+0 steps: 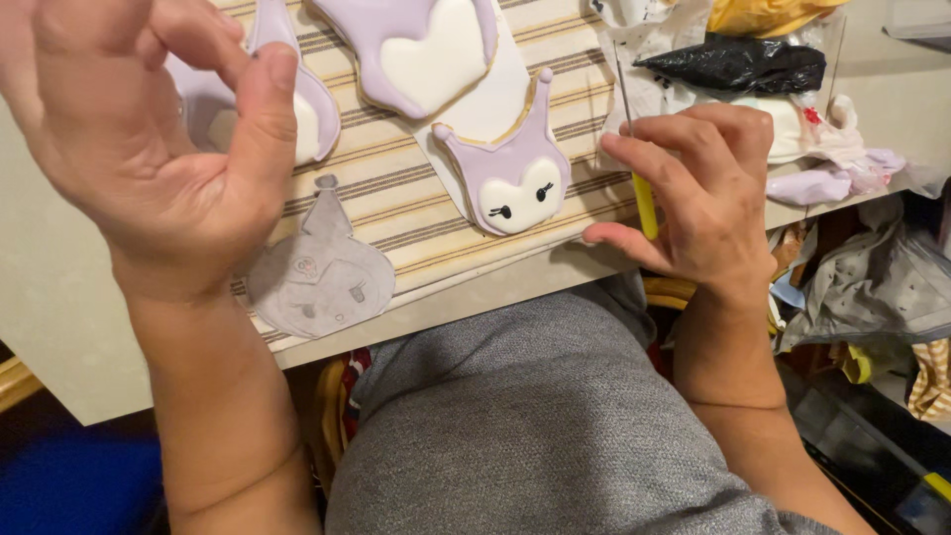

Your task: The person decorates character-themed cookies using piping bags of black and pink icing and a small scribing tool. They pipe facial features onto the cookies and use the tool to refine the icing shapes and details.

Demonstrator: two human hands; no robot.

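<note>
My right hand grips a thin needle tool with a yellow handle, its metal tip pointing up past the fingers. Just left of it lies a cookie iced in lilac and white with a small face and two pointed ears. My left hand is raised above the table with its fingers loosely curled and nothing in it. It partly hides another lilac and white cookie. A third, larger iced cookie lies at the top. A grey paper cutout of the same character rests near the table edge.
The cookies lie on a striped cloth over a pale table. At the right are a black piping bag, a yellow one, a lilac one and crumpled wrap. My lap in grey fabric fills the bottom.
</note>
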